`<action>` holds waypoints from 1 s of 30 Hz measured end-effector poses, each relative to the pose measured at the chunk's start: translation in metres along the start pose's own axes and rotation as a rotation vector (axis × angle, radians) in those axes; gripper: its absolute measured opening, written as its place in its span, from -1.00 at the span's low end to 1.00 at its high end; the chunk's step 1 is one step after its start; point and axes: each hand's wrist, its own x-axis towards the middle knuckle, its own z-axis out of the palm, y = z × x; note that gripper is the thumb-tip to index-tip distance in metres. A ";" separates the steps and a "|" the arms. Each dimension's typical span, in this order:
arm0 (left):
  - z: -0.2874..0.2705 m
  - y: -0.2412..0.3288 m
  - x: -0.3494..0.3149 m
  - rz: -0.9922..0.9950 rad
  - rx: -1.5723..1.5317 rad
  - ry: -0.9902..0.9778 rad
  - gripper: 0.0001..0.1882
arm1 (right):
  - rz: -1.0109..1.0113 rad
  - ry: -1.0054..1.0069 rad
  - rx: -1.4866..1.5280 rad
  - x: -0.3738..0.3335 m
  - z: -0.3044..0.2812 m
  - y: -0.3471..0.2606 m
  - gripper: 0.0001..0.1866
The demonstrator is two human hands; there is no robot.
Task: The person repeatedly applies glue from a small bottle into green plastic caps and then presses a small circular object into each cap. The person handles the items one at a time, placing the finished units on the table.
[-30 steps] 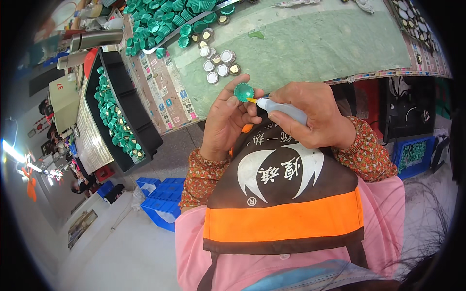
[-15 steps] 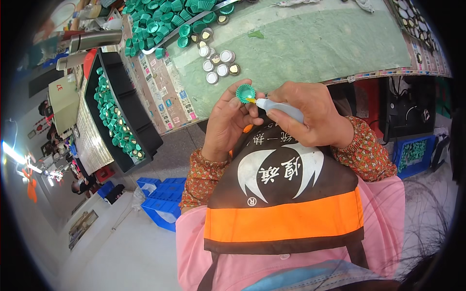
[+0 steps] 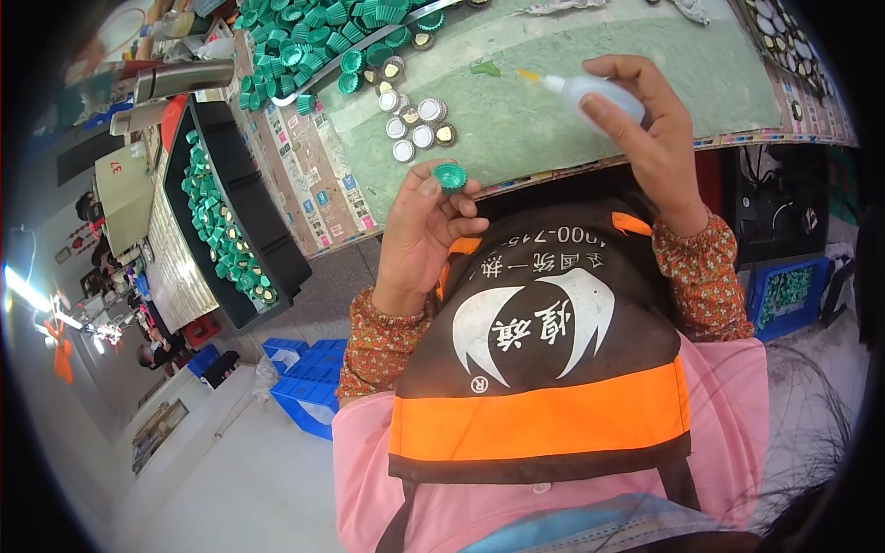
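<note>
- The left hand (image 3: 426, 230) pinches a small green cap (image 3: 450, 175) at its rim, thumb on one side and fingertips on the other. The cap sits just above the hand, at the near edge of the table.
- The right hand (image 3: 650, 124) is wrapped around a little squeeze bottle (image 3: 590, 90). The thin tip points left, toward the caps on the mat. The two hands are well apart.
- The cap looks very light and stiff, with a ridged edge. I think the ridges help it not slip. Holding it by the rim, like now, seems best.
- The bottle looks soft and light. It likely gives when pressed, so hold it by the middle.
- Past the left hand, a few silver discs (image 3: 417, 124) lie on the green mat (image 3: 553, 129).
- Farther out, a big pile of green caps (image 3: 313, 37) covers the far left of the table.
- To the left of the left hand, a long black tray (image 3: 277, 249) holds more green caps.
- To the right of the right hand, lower down, a blue bin (image 3: 784, 295) holds green caps too.
</note>
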 end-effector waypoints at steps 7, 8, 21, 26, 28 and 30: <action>0.016 0.008 0.001 0.150 0.287 0.092 -0.62 | -0.112 0.148 -0.229 0.018 -0.025 0.026 -0.70; 0.018 0.009 0.000 0.175 0.325 0.103 -0.62 | -0.135 0.163 -0.293 0.020 -0.028 0.030 -0.70; 0.015 0.024 0.002 0.326 0.305 0.092 -0.60 | -0.300 0.263 -0.856 0.059 -0.044 0.055 -0.72; 0.003 0.026 0.000 0.347 0.253 0.108 -0.55 | -0.482 0.334 -1.035 0.058 -0.010 0.025 -0.71; 0.006 0.028 0.001 0.338 0.234 0.126 -0.55 | -0.525 0.127 -0.822 0.058 0.016 0.019 -0.71; 0.005 0.028 0.002 0.341 0.238 0.121 -0.55 | -0.506 -0.108 -0.685 0.054 0.055 0.014 -0.71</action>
